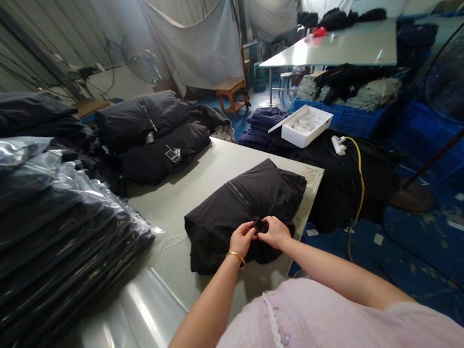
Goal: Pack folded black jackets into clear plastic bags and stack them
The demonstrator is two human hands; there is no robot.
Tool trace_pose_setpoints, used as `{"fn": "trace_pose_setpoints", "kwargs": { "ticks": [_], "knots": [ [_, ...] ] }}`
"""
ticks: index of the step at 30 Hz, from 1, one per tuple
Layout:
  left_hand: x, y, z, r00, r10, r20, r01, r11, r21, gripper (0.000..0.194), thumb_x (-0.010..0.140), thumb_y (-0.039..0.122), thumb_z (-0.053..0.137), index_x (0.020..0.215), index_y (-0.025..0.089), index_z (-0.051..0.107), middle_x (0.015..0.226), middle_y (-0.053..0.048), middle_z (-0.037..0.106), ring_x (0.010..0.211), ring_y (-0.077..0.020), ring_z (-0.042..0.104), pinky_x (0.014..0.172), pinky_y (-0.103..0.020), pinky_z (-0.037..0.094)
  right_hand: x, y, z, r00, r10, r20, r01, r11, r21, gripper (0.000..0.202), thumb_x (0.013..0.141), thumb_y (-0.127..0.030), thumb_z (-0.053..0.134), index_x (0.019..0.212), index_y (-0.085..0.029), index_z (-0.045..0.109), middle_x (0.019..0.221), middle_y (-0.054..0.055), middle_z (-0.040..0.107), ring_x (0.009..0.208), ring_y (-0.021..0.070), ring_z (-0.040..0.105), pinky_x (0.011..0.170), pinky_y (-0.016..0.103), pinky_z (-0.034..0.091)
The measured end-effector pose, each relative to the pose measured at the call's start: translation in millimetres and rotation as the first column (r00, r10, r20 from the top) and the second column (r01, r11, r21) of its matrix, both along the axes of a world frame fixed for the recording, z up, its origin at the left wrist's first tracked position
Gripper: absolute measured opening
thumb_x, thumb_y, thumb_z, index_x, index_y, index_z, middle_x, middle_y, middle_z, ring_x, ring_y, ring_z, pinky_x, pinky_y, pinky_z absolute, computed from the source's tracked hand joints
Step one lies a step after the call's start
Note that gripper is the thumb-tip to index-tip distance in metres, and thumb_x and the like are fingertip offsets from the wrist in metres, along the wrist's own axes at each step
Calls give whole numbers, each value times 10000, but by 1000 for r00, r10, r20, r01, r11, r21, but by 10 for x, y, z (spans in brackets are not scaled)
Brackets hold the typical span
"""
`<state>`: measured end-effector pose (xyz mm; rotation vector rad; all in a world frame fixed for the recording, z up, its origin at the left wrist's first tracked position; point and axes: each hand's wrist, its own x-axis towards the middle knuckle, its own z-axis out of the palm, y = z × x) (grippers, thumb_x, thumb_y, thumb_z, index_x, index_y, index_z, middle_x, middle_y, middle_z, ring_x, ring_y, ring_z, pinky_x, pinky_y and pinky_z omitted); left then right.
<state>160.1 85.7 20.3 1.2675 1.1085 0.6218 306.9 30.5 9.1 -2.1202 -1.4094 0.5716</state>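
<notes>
A folded black jacket [221,216] with a zip on its upper side lies on the pale table [196,170] in front of me. Over its near edge, both hands meet at a small black tag [258,224] with a light border. My left hand [242,239] has thumb and fingers closed at the tag's left side; a gold bangle circles that wrist. From the right, my right hand [276,232] pinches the same tag. What exactly lies under the fingertips is partly hidden.
Bagged black garments [39,226] form a tall stack at left, with clear plastic sleeves [135,316] nearer me. More folded jackets [145,120] sit at the table's far side. Beyond the right edge are a white box [307,133], a yellow cord [361,178] and a fan [460,70].
</notes>
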Motion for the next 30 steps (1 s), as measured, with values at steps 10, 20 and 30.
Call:
{"fn": "trace_pose_setpoints", "kwargs": {
  "ticks": [10, 20, 30],
  "knots": [
    [189, 84, 85, 962, 162, -218, -145, 985, 91, 336, 731, 263, 737, 1030, 174, 614, 815, -27, 702, 578, -99, 646, 414, -135, 398, 171, -110, -220, 872, 66, -485, 37, 979, 200, 427, 638, -255, 674, 1054, -201, 597, 1048, 47, 689, 837, 165, 651, 791, 313, 529],
    [163, 29, 68, 993, 107, -50, -100, 987, 124, 144, 772, 281, 638, 862, 174, 671, 806, -26, 716, 620, -117, 651, 533, -201, 513, 209, -302, -130, 748, 108, -655, 91, 961, 263, 480, 652, -284, 632, 1118, -193, 559, 1165, 102, 680, 992, 213, 660, 903, 366, 513],
    [14, -92, 84, 979, 193, 71, -198, 978, 72, 314, 788, 402, 612, 1001, 172, 587, 889, -36, 688, 679, -136, 663, 441, -177, 466, 206, -417, -13, 517, 47, -855, 245, 949, 200, 554, 664, -328, 626, 1199, -196, 581, 1122, 85, 704, 993, 253, 671, 829, 395, 560]
  ]
}}
